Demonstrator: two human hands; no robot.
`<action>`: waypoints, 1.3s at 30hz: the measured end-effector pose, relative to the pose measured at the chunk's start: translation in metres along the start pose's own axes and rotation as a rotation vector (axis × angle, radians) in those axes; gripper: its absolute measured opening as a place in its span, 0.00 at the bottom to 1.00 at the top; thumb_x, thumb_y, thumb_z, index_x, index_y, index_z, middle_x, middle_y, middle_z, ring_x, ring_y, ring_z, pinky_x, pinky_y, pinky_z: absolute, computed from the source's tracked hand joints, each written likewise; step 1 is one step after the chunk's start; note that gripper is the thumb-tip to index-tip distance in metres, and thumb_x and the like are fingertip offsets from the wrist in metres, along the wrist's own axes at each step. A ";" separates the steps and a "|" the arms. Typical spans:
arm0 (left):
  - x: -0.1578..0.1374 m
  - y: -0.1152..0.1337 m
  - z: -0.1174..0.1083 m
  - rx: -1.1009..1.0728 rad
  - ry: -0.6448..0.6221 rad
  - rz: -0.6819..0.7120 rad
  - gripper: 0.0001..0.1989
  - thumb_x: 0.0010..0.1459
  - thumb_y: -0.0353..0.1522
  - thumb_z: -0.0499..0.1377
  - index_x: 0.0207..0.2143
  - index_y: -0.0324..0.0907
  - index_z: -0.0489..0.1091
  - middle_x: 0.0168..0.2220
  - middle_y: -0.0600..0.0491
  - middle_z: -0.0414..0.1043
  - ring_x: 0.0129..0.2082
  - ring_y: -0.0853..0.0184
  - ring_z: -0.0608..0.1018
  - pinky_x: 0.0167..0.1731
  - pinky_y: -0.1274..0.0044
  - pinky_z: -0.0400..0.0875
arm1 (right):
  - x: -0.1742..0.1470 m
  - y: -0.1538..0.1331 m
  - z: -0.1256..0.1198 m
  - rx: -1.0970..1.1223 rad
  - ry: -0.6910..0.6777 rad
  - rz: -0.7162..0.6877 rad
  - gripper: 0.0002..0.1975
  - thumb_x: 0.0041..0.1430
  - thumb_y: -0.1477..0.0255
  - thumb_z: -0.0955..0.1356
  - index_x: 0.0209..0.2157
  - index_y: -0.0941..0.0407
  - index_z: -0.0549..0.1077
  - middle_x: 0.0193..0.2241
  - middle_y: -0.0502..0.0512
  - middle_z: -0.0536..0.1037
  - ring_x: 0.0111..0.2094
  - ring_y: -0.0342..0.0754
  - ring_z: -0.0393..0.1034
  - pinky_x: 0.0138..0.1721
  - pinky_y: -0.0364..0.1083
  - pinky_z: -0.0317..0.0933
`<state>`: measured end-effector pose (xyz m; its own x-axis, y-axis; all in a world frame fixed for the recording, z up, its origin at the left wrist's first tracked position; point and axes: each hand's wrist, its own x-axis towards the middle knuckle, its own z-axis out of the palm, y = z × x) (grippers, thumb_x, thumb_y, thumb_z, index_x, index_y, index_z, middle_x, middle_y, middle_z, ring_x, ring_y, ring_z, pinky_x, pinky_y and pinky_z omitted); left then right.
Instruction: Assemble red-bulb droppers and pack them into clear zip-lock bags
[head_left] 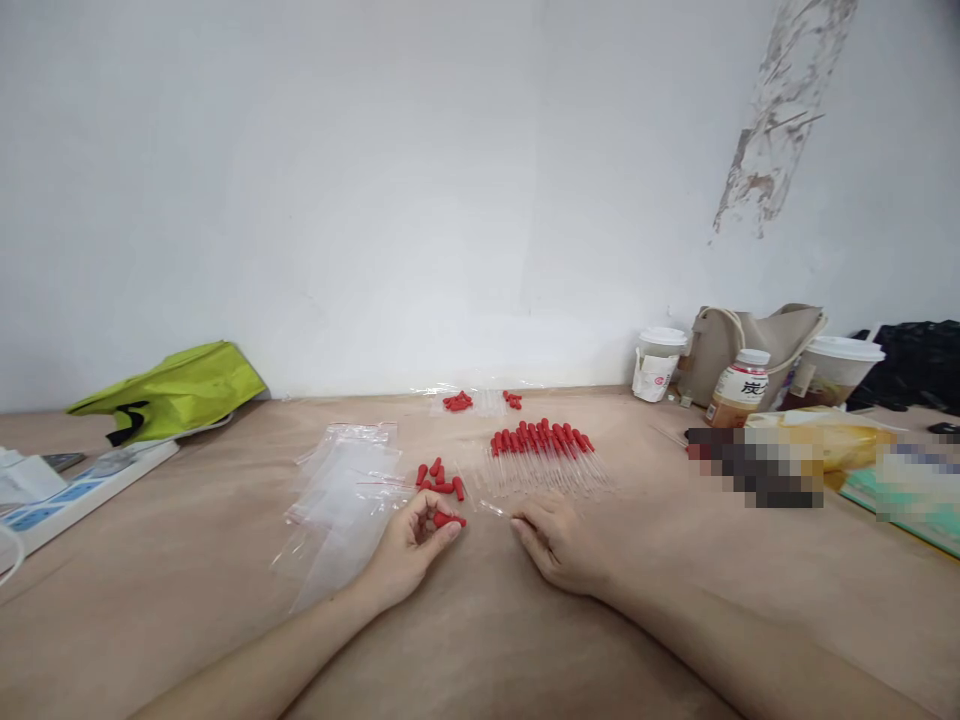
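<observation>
Between the fingers and thumb of my left hand (411, 548) is a red rubber bulb (445, 520), its narrow end toward the right. My right hand (559, 540) pinches the near end of a thin glass dropper tube (491, 508), which points up and left. The bulb and the tube are apart. Several loose red bulbs (439, 474) lie just beyond my left hand. Past my right hand, droppers with red bulbs fitted (541, 440) lie in a row, their glass tubes toward me.
Clear zip bags (345, 490) lie in a stack on the left. At the wall are more bulbs (457, 401) in clear plastic. A power strip (90, 490) and a yellow-green bag (180, 385) sit far left. Right are cups (658, 365), a bottle (739, 388) and a beige bag (712, 350).
</observation>
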<state>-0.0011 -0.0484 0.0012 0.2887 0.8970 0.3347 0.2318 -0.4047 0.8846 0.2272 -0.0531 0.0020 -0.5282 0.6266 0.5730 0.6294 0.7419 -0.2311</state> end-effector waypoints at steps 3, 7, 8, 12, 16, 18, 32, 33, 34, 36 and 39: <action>0.000 0.000 0.002 -0.061 0.006 -0.005 0.10 0.50 0.36 0.59 0.28 0.41 0.60 0.29 0.54 0.67 0.31 0.69 0.71 0.33 0.78 0.65 | 0.001 -0.003 0.002 -0.070 -0.022 -0.036 0.11 0.59 0.73 0.57 0.30 0.57 0.68 0.26 0.53 0.71 0.30 0.44 0.62 0.35 0.46 0.50; 0.000 0.002 0.002 -0.121 -0.003 -0.021 0.12 0.49 0.35 0.59 0.26 0.42 0.57 0.31 0.54 0.68 0.34 0.68 0.72 0.35 0.77 0.65 | 0.002 -0.006 0.002 -0.089 -0.042 -0.057 0.10 0.59 0.74 0.57 0.29 0.57 0.67 0.25 0.52 0.71 0.30 0.44 0.62 0.34 0.45 0.47; 0.000 0.003 0.002 -0.138 -0.009 -0.026 0.12 0.50 0.35 0.59 0.26 0.42 0.57 0.32 0.54 0.68 0.34 0.68 0.72 0.36 0.77 0.65 | 0.002 -0.006 0.001 -0.088 -0.048 -0.061 0.10 0.59 0.74 0.57 0.29 0.57 0.67 0.25 0.52 0.72 0.29 0.44 0.62 0.34 0.45 0.47; -0.001 0.005 0.002 -0.127 -0.013 -0.030 0.10 0.51 0.36 0.58 0.31 0.42 0.60 0.33 0.52 0.70 0.35 0.67 0.73 0.38 0.75 0.66 | 0.001 -0.007 -0.002 -0.075 -0.071 -0.068 0.11 0.59 0.74 0.56 0.30 0.57 0.68 0.25 0.52 0.72 0.29 0.43 0.63 0.34 0.45 0.46; -0.001 0.008 0.001 -0.079 -0.022 -0.041 0.12 0.50 0.37 0.59 0.36 0.41 0.64 0.35 0.50 0.72 0.38 0.65 0.74 0.40 0.73 0.67 | 0.001 -0.006 -0.002 -0.040 -0.080 -0.088 0.12 0.60 0.73 0.55 0.31 0.57 0.68 0.25 0.52 0.72 0.29 0.44 0.63 0.35 0.45 0.47; -0.001 0.012 0.001 -0.048 -0.034 -0.036 0.13 0.51 0.36 0.58 0.39 0.42 0.66 0.38 0.50 0.72 0.39 0.64 0.74 0.41 0.73 0.67 | 0.001 -0.004 -0.002 -0.014 -0.071 -0.099 0.13 0.60 0.74 0.55 0.32 0.57 0.68 0.25 0.52 0.72 0.28 0.43 0.62 0.36 0.46 0.48; -0.009 0.016 0.006 0.308 -0.113 0.185 0.09 0.56 0.34 0.53 0.32 0.44 0.73 0.29 0.53 0.74 0.29 0.66 0.74 0.30 0.78 0.67 | 0.006 0.005 -0.009 -0.023 -0.130 -0.140 0.12 0.59 0.73 0.57 0.34 0.54 0.71 0.25 0.51 0.72 0.26 0.41 0.61 0.36 0.45 0.44; -0.009 0.018 0.006 0.316 -0.131 0.188 0.09 0.56 0.33 0.53 0.32 0.44 0.73 0.29 0.53 0.73 0.29 0.66 0.74 0.30 0.78 0.67 | 0.006 0.006 -0.010 -0.035 -0.135 -0.145 0.11 0.59 0.73 0.58 0.33 0.54 0.71 0.25 0.50 0.72 0.26 0.41 0.61 0.36 0.46 0.43; -0.008 0.019 0.006 0.325 -0.149 0.190 0.09 0.56 0.33 0.53 0.32 0.44 0.73 0.29 0.53 0.73 0.29 0.67 0.74 0.30 0.79 0.66 | 0.006 0.007 -0.010 -0.047 -0.140 -0.151 0.11 0.58 0.73 0.58 0.33 0.54 0.71 0.25 0.50 0.72 0.25 0.40 0.60 0.36 0.46 0.43; -0.007 0.022 0.006 0.342 -0.173 0.187 0.09 0.56 0.33 0.53 0.32 0.44 0.73 0.29 0.53 0.73 0.29 0.67 0.74 0.30 0.79 0.66 | 0.004 0.007 -0.009 -0.067 -0.138 -0.157 0.11 0.58 0.73 0.59 0.32 0.54 0.71 0.24 0.49 0.72 0.25 0.40 0.60 0.36 0.46 0.42; -0.006 0.025 0.006 0.377 -0.144 0.191 0.08 0.55 0.33 0.54 0.31 0.44 0.73 0.28 0.54 0.74 0.28 0.67 0.74 0.29 0.79 0.66 | 0.002 0.004 -0.007 -0.097 -0.107 -0.124 0.11 0.57 0.74 0.58 0.30 0.55 0.70 0.23 0.49 0.71 0.24 0.40 0.58 0.36 0.46 0.42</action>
<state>0.0086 -0.0652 0.0187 0.4792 0.7769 0.4084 0.4763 -0.6210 0.6225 0.2329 -0.0503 0.0080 -0.6595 0.5579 0.5038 0.6054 0.7915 -0.0840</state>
